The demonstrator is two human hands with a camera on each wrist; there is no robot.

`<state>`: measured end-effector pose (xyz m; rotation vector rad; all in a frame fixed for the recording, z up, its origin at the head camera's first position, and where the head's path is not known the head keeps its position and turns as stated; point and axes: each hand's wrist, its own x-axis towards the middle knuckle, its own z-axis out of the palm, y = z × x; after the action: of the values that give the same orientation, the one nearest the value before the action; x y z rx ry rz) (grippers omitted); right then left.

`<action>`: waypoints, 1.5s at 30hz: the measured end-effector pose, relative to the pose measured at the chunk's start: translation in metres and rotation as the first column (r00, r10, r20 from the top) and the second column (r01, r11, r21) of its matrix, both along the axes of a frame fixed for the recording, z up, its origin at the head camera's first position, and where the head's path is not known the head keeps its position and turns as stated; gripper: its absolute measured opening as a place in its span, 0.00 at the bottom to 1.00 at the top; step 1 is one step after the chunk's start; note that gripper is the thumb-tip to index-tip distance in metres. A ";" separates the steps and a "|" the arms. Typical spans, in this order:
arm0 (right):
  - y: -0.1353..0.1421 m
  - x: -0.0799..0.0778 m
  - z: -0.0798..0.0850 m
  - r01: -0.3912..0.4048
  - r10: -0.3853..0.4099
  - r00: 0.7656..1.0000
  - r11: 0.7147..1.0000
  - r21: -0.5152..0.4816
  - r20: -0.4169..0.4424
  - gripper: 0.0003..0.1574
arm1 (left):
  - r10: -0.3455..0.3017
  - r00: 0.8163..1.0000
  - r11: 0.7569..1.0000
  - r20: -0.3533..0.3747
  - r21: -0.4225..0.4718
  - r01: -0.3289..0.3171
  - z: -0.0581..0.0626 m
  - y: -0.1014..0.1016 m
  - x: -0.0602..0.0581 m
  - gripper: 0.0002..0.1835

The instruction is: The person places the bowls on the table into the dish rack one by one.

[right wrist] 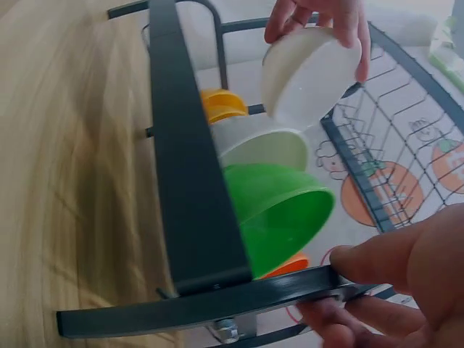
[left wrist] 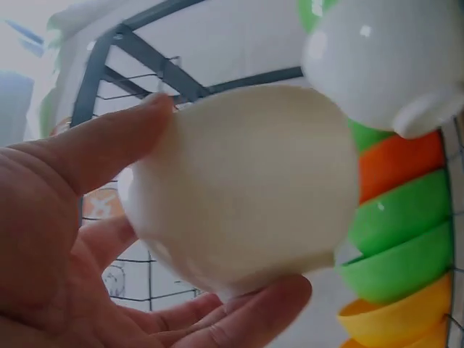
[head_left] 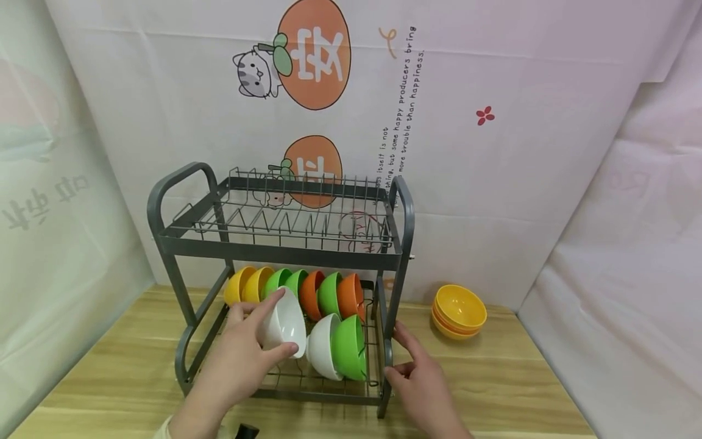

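My left hand (head_left: 236, 360) holds a white bowl (head_left: 293, 326) tilted on its side, thumb and fingers spread around it, over the front of the lower tier of a dark dish rack (head_left: 280, 252). The left wrist view shows this bowl (left wrist: 246, 181) close up. To its right in the front row, a white bowl (head_left: 320, 350) and a green bowl (head_left: 349, 347) stand on edge. My right hand (head_left: 425, 384) grips the rack's right side frame; in the right wrist view its thumb and fingers (right wrist: 377, 254) lie either side of the dark bar.
Behind, a row of yellow (head_left: 237, 288), green (head_left: 329, 296) and orange bowls (head_left: 311, 296) stands on edge. The upper wire tier (head_left: 263, 219) hangs above the bowls. A stack of yellow and orange bowls (head_left: 457, 311) sits on the wooden table (head_left: 510, 378) right of the rack.
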<state>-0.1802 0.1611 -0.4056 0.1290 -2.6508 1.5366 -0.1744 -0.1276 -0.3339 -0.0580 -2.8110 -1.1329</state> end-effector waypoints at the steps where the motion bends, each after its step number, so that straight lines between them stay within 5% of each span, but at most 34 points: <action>1: -0.001 -0.001 -0.001 0.008 -0.008 1.000 1.000 0.010 -0.002 0.49 | -0.001 1.000 0.999 0.004 -0.033 0.001 -0.003 0.000 -0.001 0.48; 9: -0.003 -0.003 -0.001 0.031 -0.031 0.999 0.999 0.040 -0.020 0.51 | -0.055 0.997 0.988 -0.055 -0.148 0.046 -0.026 0.008 -0.008 0.44; 21: -0.004 -0.003 -0.003 0.036 -0.035 0.999 0.998 0.054 -0.022 0.51 | -0.141 0.989 0.984 -0.045 -0.115 0.135 -0.053 0.020 -0.025 0.45; 45: -0.003 -0.004 -0.003 0.035 -0.035 0.999 0.999 0.030 0.005 0.52 | -0.208 0.978 0.978 0.035 0.022 0.207 -0.059 0.023 -0.036 0.45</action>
<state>-0.1844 0.1584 -0.4087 0.0795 -2.6663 1.4898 -0.2105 -0.1042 -0.3934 -0.3396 -2.8812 -1.2117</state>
